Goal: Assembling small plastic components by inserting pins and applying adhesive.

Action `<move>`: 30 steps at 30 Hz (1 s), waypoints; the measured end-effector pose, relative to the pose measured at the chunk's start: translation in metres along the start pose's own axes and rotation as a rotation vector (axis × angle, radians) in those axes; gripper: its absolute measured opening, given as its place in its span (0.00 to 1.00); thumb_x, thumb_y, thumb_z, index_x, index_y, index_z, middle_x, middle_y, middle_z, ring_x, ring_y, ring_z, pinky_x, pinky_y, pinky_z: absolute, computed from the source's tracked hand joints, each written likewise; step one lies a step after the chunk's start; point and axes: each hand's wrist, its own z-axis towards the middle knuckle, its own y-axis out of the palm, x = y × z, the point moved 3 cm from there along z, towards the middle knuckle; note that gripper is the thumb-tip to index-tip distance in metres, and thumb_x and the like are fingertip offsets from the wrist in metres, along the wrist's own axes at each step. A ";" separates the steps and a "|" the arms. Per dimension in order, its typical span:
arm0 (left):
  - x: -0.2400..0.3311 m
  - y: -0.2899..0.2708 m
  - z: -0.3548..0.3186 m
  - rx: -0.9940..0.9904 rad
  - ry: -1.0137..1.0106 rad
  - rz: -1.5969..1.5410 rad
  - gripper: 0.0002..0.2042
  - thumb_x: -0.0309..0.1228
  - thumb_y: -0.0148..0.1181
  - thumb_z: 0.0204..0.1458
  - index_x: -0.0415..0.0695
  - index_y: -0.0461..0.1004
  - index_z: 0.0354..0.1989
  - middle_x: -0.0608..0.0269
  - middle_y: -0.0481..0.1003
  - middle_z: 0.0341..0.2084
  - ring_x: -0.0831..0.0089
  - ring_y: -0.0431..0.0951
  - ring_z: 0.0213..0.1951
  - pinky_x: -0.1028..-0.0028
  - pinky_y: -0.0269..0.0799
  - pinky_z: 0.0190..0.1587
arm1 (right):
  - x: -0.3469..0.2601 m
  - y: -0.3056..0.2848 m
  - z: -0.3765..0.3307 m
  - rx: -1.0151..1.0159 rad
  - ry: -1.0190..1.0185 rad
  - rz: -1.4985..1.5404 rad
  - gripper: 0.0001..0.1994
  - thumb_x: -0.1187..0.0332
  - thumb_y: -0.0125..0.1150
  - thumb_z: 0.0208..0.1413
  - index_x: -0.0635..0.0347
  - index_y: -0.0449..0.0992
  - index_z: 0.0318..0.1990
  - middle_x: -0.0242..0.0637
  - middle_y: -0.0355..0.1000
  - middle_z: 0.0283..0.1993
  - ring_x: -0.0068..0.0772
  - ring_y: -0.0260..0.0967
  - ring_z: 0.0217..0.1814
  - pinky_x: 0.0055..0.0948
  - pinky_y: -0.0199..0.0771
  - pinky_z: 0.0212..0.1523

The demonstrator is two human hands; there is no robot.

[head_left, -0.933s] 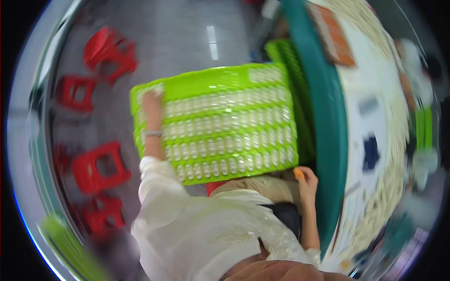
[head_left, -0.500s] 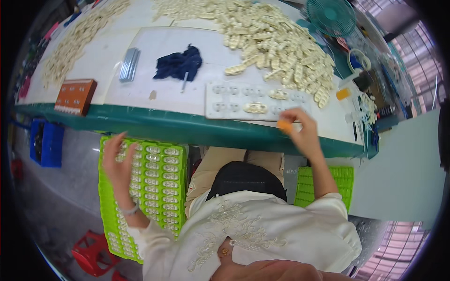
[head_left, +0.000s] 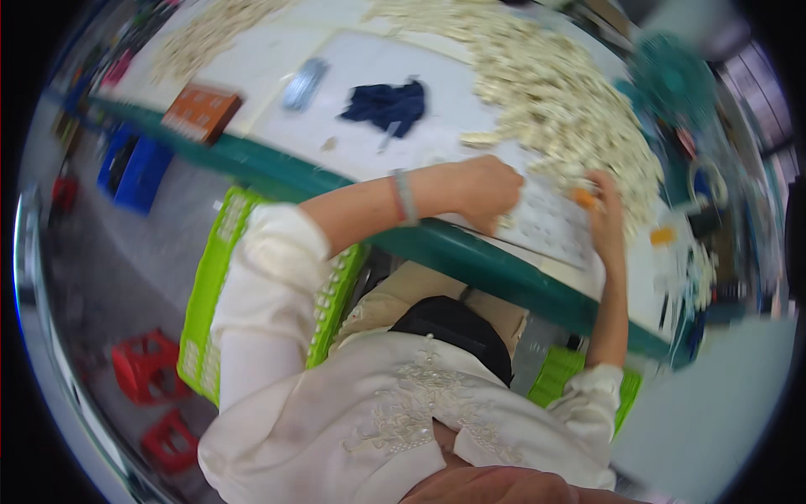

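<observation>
At the near edge of the counter (head_left: 252,164), the left hand (head_left: 487,189) is curled into a loose fist, fingers (head_left: 504,210) folded down onto the near-left corner of the flat white sheet-like tray with rows of small pockets (head_left: 550,223); whether anything is pinched inside that fist, I cannot tell. Over on the right, the right hand (head_left: 603,210) rests on the far-right part of the same tray, fingers narrow, with a small orange piece (head_left: 583,198) showing at the fingertips, seemingly held. Blur hides the exact grip.

That tray lies flat, touching the counter's green front edge, right in front of the person. It looks thin and light, likely a bit flexible, so it would probably bow if lifted by one corner; two hands at opposite edges seem the safer hold. The pockets look shallow, so a tilt could spill whatever sits in them.

Just beyond the tray, far and to the right, spreads a big heap of small cream-coloured plastic parts (head_left: 554,92). These look light, hard and smooth: easy to pick singly with fingertips, easy to scatter with a sweep of the wrist.

Further left on the counter lie a crumpled dark blue cloth (head_left: 388,105), a small grey metal block (head_left: 304,82) and an orange-brown box (head_left: 201,112). Below the counter's edge, beside the person's left arm, a bright green plastic crate (head_left: 206,294) stands filled with rows of pale parts, and red stools (head_left: 147,370) sit on the floor near left.
</observation>
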 end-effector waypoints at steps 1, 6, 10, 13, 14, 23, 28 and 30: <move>-0.001 0.000 0.003 -0.038 0.007 -0.007 0.12 0.36 0.61 0.31 0.37 0.74 0.19 0.55 0.70 0.25 0.58 0.74 0.32 0.64 0.71 0.33 | 0.005 -0.010 -0.002 0.157 -0.032 0.008 0.17 0.79 0.48 0.47 0.61 0.69 0.47 0.35 0.67 0.39 0.28 0.63 0.39 0.25 0.63 0.41; 0.006 -0.013 -0.060 0.372 -0.173 0.022 0.12 0.35 0.62 0.32 0.39 0.74 0.21 0.58 0.71 0.24 0.60 0.74 0.23 0.67 0.72 0.27 | -0.040 -0.025 -0.025 0.348 0.159 0.054 0.17 0.76 0.48 0.53 0.68 0.63 0.52 0.32 0.64 0.26 0.18 0.57 0.25 0.18 0.59 0.25; 0.033 -0.012 -0.189 1.185 -0.522 -0.477 0.12 0.30 0.64 0.36 0.43 0.74 0.31 0.62 0.73 0.25 0.73 0.75 0.23 0.74 0.72 0.26 | -0.121 0.019 -0.036 0.349 0.075 0.602 0.17 0.66 0.49 0.56 0.65 0.64 0.51 0.37 0.68 0.25 0.19 0.61 0.24 0.16 0.60 0.23; 0.074 0.064 -0.291 1.126 -1.028 -0.485 0.12 0.31 0.64 0.37 0.43 0.74 0.33 0.60 0.74 0.27 0.71 0.76 0.28 0.75 0.71 0.29 | -0.180 0.120 -0.029 -0.225 0.062 0.716 0.15 0.69 0.49 0.55 0.64 0.65 0.49 0.36 0.69 0.25 0.20 0.65 0.23 0.17 0.66 0.22; 0.094 0.098 -0.320 1.155 -1.227 -0.570 0.12 0.30 0.63 0.39 0.42 0.74 0.34 0.59 0.74 0.27 0.73 0.76 0.29 0.76 0.72 0.30 | -0.207 0.169 -0.028 -0.373 0.075 0.752 0.14 0.73 0.51 0.53 0.63 0.66 0.48 0.34 0.69 0.24 0.20 0.65 0.21 0.16 0.65 0.22; 0.285 0.208 -0.483 1.937 -2.074 -0.632 0.13 0.19 0.58 0.45 0.32 0.69 0.41 0.62 0.72 0.32 0.76 0.76 0.29 0.80 0.74 0.31 | -0.288 0.530 -0.059 -0.748 -0.500 0.111 0.15 0.67 0.61 0.48 0.69 0.72 0.40 0.49 0.70 0.34 0.45 0.71 0.32 0.38 0.71 0.31; 0.327 0.225 -0.527 1.910 -2.270 -0.366 0.12 0.20 0.59 0.45 0.32 0.70 0.40 0.62 0.74 0.31 0.80 0.75 0.29 0.81 0.72 0.28 | -0.320 0.587 -0.077 -0.820 -0.459 -0.122 0.20 0.57 0.61 0.48 0.69 0.71 0.37 0.52 0.70 0.37 0.55 0.70 0.38 0.43 0.71 0.35; 0.324 0.217 -0.542 1.716 -2.458 -0.168 0.13 0.24 0.61 0.44 0.32 0.72 0.38 0.61 0.75 0.29 0.80 0.75 0.26 0.81 0.71 0.27 | -0.329 0.599 -0.084 -0.822 -0.498 -0.177 0.21 0.56 0.61 0.47 0.68 0.71 0.37 0.52 0.70 0.37 0.57 0.70 0.37 0.43 0.72 0.34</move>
